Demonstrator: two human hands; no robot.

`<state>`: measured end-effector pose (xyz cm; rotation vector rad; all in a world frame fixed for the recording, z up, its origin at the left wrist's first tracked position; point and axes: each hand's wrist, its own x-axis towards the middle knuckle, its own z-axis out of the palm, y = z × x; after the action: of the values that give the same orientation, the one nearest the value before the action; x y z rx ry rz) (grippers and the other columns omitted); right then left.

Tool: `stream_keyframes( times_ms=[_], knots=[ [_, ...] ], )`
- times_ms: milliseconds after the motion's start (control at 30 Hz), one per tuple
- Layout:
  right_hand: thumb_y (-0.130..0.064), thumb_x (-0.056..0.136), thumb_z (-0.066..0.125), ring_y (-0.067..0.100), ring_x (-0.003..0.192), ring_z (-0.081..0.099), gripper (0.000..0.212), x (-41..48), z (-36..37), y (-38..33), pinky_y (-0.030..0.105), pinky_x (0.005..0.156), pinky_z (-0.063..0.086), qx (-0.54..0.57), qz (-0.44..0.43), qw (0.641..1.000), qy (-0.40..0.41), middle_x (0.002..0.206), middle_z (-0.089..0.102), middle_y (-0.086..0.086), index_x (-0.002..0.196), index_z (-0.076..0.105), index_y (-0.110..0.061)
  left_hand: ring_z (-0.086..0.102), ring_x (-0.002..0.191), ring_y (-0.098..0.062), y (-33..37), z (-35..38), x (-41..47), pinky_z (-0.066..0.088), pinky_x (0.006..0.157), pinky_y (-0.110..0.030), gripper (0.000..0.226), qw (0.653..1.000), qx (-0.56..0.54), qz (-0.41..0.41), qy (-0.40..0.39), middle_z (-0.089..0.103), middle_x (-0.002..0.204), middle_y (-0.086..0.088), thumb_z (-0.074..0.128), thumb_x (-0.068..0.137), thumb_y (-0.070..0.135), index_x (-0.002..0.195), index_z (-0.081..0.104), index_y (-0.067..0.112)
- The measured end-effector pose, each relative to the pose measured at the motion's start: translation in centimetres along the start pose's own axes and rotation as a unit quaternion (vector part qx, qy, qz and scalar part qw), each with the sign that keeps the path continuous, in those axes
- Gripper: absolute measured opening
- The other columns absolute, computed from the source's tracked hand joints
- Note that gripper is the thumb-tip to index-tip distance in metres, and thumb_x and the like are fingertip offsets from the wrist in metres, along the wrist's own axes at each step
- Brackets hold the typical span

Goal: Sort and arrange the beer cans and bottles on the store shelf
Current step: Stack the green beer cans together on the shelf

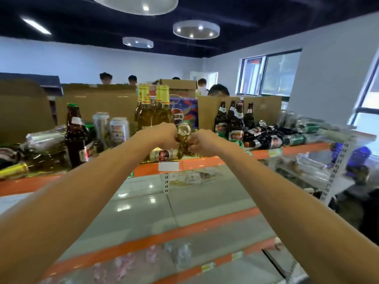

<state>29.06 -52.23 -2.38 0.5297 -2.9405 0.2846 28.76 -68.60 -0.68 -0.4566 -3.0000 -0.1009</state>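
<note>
At the centre of the frame our left hand (162,135) and right hand (202,143) both curl round one amber bottle (183,131), held tilted over the top shelf (205,162). We judge the sorting partly done: yellow-capped bottles (152,111) and dark bottles (233,121) stand grouped behind, and cans (111,128) stand left of centre. Toppled bottles (264,139) at right and a lying heap (30,158) at far left remain.
</note>
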Motion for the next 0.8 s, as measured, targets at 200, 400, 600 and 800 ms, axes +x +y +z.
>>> stream_keyframes(
  times_ms=[200, 400, 600, 800],
  knots=[
    [-0.028, 0.097, 0.062, 0.028, 0.111, 0.06, 0.035, 4.9, 1.5, 7.2, 0.043, 0.097, 0.052, -0.008, 0.036, 0.999, -0.006, 0.129, 0.063, 0.009, 0.126, 0.068, -0.011, 0.064, 0.102, -0.027, 2.9, 2.4, 8.0, 0.056, 0.092, -0.043, 0.037, 0.999, -0.011, 0.021, 0.028, 0.065, 0.117, -0.008, 0.065, 0.092, 0.025, 0.126, 0.061, 0.011],
    [-0.029, 0.095, 0.062, 0.025, 0.099, 0.065, 0.035, 12.4, 1.8, 12.2, 0.042, 0.088, 0.057, 0.025, 0.058, 0.998, 0.009, 0.121, 0.067, 0.007, 0.125, 0.066, -0.012, 0.064, 0.102, -0.028, 2.3, 3.6, 16.2, 0.055, 0.084, -0.037, 0.033, 0.999, -0.03, 0.001, 0.037, 0.065, 0.118, -0.009, 0.062, 0.096, 0.025, 0.125, 0.06, 0.009],
    [-0.026, 0.095, 0.059, 0.025, 0.095, 0.066, 0.03, 19.2, 2.5, 15.5, 0.038, 0.08, 0.056, 0.061, 0.068, 0.996, -0.008, 0.112, 0.069, 0.009, 0.117, 0.068, -0.008, 0.064, 0.091, -0.025, 2.2, 4.1, 22.2, 0.057, 0.085, -0.042, 0.017, 0.996, -0.049, -0.046, 0.056, 0.067, 0.104, -0.007, 0.063, 0.093, 0.021, 0.108, 0.062, 0.012],
    [-0.031, 0.097, 0.055, 0.026, 0.077, 0.06, 0.027, 27.6, 4.0, 17.8, 0.032, 0.057, 0.042, 0.126, 0.052, 0.991, 0.008, 0.082, 0.061, 0.006, 0.08, 0.059, -0.011, 0.063, 0.085, -0.027, 2.0, 5.3, 27.2, 0.047, 0.063, -0.034, 0.011, 0.99, -0.014, -0.13, 0.047, 0.061, 0.097, -0.008, 0.06, 0.095, 0.022, 0.092, 0.057, 0.012]
  ],
)
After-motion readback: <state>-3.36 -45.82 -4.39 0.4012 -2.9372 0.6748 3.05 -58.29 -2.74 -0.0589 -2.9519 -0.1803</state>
